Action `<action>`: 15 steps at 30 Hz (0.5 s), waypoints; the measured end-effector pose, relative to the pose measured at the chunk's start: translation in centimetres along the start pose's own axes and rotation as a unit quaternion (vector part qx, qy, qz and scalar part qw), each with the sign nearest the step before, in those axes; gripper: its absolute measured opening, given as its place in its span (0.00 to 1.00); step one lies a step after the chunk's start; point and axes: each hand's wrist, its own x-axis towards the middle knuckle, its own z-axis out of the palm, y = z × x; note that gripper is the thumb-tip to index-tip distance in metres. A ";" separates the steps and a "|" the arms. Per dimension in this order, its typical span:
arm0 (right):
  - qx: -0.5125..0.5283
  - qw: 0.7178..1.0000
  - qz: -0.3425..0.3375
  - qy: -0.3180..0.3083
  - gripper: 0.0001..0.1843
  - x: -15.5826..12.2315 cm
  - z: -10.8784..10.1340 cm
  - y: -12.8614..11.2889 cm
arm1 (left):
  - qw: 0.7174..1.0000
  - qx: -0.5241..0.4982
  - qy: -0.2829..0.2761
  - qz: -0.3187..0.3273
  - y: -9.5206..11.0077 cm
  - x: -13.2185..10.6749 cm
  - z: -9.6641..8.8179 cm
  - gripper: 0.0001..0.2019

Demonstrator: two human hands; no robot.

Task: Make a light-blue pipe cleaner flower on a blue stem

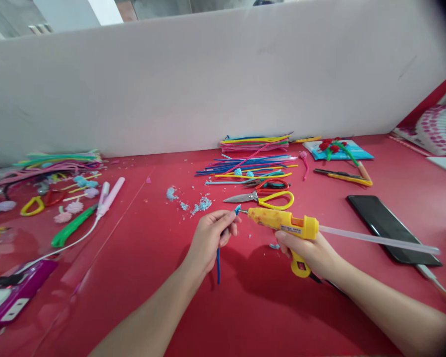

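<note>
My left hand (212, 233) pinches a blue pipe cleaner (218, 267), whose tail hangs below the fingers while its upper end pokes out above the thumb. In my right hand (312, 248) is a yellow glue gun (271, 218), gripped by its handle. The gun's metal nozzle points left and is at the blue tip, touching or nearly so. A long clear glue stick (379, 237) sticks out of the gun's back end. Just beyond the hands lie yellow-handled scissors (273, 200) and red-handled pliers (271, 185).
Behind the scissors lie bundles of coloured pipe cleaners (254, 144). Blue fuzz scraps (201, 204) are scattered left of them. A phone (382, 223) on a cable lies at right. At left are a pink straightener (110, 197) and a purple power strip (26, 292). A white partition (178, 89) stands behind.
</note>
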 end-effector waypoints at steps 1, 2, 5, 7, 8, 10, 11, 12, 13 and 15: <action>0.000 1.000 -0.001 0.000 0.18 0.0 0.0 0.0 | 1.000 0.000 0.000 0.000 0.0 0.0 0.0 0.11; 0.000 1.000 -0.001 0.000 0.18 0.0 0.0 0.0 | 1.000 0.000 0.000 0.000 0.0 0.0 0.0 0.11; -0.003 1.000 0.003 -0.001 0.18 0.1 0.0 -0.1 | 1.000 0.002 -0.001 -0.003 0.0 0.0 0.0 0.12; -0.005 1.000 0.001 -0.004 0.18 0.1 0.1 -0.2 | 1.000 0.002 -0.002 -0.006 0.0 0.0 0.0 0.12; -0.004 1.000 -0.002 -0.005 0.17 0.1 0.1 -0.2 | 1.000 0.001 -0.002 -0.007 0.0 0.1 -0.1 0.12; -0.003 1.000 -0.008 -0.005 0.17 0.1 0.1 -0.2 | 1.000 -0.001 -0.002 -0.007 0.0 0.1 -0.1 0.12; -0.003 1.000 -0.010 -0.005 0.17 0.1 0.1 -0.2 | 1.000 -0.002 -0.002 -0.007 0.0 0.1 -0.1 0.12; -0.004 1.000 -0.012 -0.003 0.17 0.1 0.1 -0.2 | 1.000 -0.002 -0.001 -0.006 0.0 0.1 -0.1 0.12; -0.006 1.000 -0.014 -0.002 0.17 0.1 0.1 -0.2 | 1.000 -0.002 0.000 -0.007 0.0 0.2 -0.1 0.12; -0.008 1.000 -0.015 0.000 0.17 0.1 0.1 -0.2 | 1.000 0.000 0.002 -0.009 0.0 0.2 -0.1 0.12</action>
